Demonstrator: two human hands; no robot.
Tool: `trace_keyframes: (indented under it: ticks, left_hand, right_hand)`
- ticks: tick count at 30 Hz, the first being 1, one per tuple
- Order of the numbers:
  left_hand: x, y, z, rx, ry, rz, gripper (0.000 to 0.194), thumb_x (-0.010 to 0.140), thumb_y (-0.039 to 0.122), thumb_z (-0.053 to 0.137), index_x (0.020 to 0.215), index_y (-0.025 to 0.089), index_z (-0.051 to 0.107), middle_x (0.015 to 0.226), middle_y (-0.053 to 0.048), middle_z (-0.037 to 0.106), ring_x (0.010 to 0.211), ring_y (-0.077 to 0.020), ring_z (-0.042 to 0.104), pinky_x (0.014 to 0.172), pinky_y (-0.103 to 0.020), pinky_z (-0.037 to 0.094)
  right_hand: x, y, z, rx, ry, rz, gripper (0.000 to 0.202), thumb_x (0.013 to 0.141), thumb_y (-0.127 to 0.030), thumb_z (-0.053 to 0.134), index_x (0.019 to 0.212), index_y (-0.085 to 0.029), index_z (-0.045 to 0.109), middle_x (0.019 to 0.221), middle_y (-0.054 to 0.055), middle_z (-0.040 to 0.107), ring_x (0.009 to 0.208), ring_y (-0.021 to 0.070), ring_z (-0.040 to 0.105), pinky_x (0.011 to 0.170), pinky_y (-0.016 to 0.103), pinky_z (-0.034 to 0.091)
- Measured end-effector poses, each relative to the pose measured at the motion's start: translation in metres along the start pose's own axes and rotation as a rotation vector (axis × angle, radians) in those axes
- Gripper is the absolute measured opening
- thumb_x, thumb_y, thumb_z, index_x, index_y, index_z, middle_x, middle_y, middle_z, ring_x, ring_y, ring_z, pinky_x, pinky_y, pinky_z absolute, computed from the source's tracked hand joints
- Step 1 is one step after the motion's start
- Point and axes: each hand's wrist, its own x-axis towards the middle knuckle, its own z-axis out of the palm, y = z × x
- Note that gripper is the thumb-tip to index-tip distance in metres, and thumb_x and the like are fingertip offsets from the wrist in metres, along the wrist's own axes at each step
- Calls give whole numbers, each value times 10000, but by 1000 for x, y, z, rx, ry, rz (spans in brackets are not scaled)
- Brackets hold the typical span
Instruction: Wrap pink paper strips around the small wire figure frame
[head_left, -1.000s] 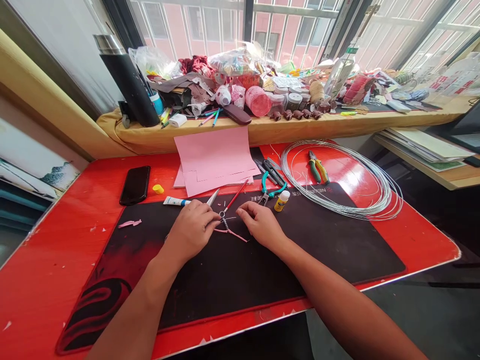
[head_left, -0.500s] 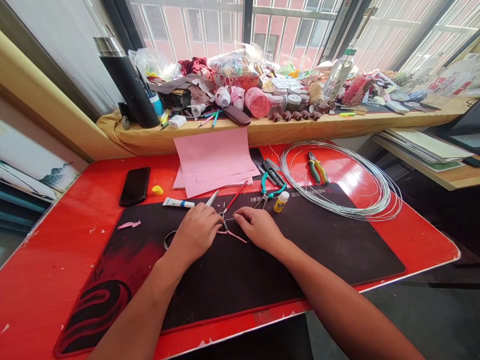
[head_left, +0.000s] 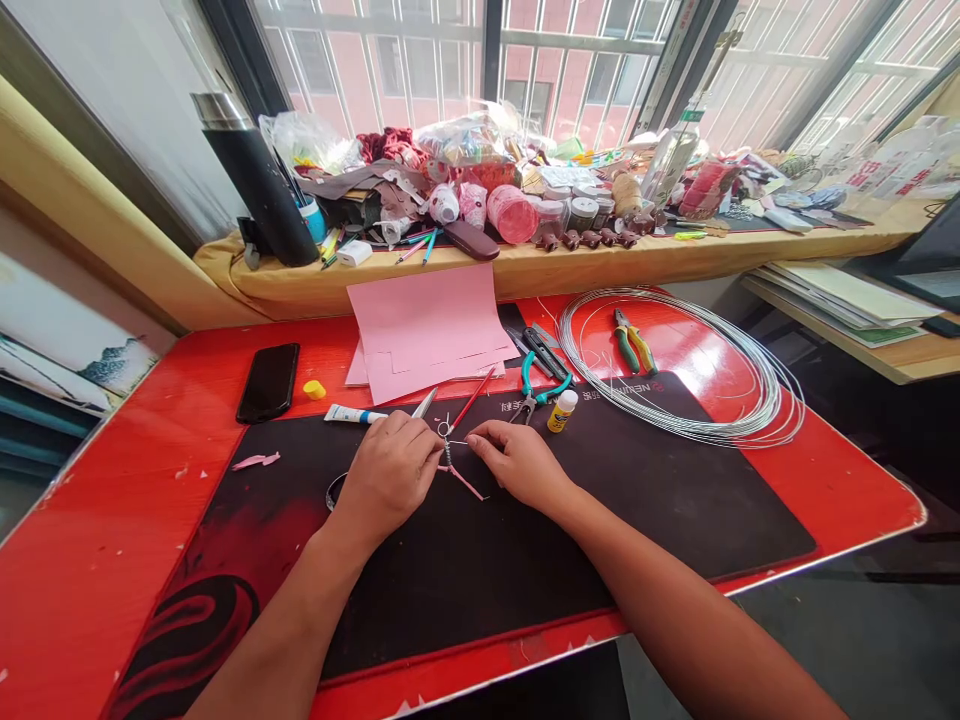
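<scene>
Between my hands is a small wire figure, with a loop at its top, a twisted middle and pink-wrapped strands forking below. My left hand is closed at the figure's left side, fingertips pinched on it and partly hidden. From the right, my right hand pinches the end of a thin wire strand that runs out from the figure's middle. Just beyond my fingers lie a red pencil-like stick and a pointed metal blade. A white and blue tube lies beside my left hand.
A dark desk mat covers much of the red table. Around it are teal pliers, a yellow glue bottle, a wire coil, green-yellow pliers, pink paper, a cutter and a phone.
The wire figure has turned to stand more upright in view, its loop and twisted middle showing more plainly. Both hands keep their pinch in nearly the same places. The view has shifted slightly.
</scene>
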Motion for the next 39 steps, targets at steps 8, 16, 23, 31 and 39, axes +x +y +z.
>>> trace_keyframes:
  ticks: [8, 16, 23, 31, 39]
  left_hand:
    - [1, 2, 0, 14, 12, 21, 183, 1034, 188, 532, 913, 210, 669, 922, -70, 713, 904, -271, 573, 827, -425, 436]
    - [1, 2, 2, -27, 13, 23, 159, 1024, 181, 567, 913, 207, 677, 903, -59, 711, 889, -262, 556, 836, -419, 445]
    - [0, -3, 0, -111, 87, 4, 132, 1031, 211, 602, 966, 206, 716, 922, -48, 733, 908, -245, 584, 855, -403, 473]
    - [0, -11, -3, -129, 184, -99, 143, 1029, 263, 625, 1020, 202, 754, 927, -58, 747, 916, -251, 621, 875, -408, 499]
    - [-2, -11, 7, -159, 36, -68, 142, 997, 268, 661, 1078, 220, 767, 1043, -70, 763, 1028, -281, 606, 925, -453, 508]
  right_hand:
    - [-1, -2, 0, 80, -67, 74, 259, 997, -414, 617, 871, -213, 721, 566, -41, 548, 485, 138, 498, 525, 265, 341]
    - [-1, -3, -3, 178, -129, 152, 280, 972, -423, 636, 785, -216, 620, 485, -64, 504, 421, 121, 456, 477, 252, 328]
    - [4, 8, -1, 449, -203, 205, 307, 942, -461, 647, 779, -201, 632, 465, -103, 411, 371, 87, 375, 434, 230, 330]
    - [3, 5, -2, 484, -218, 242, 300, 951, -426, 650, 761, -197, 612, 458, -104, 408, 362, 81, 379, 408, 220, 305]
    - [2, 3, 1, 404, -211, 215, 266, 996, -352, 590, 786, -191, 621, 485, -97, 431, 367, 83, 405, 412, 210, 333]
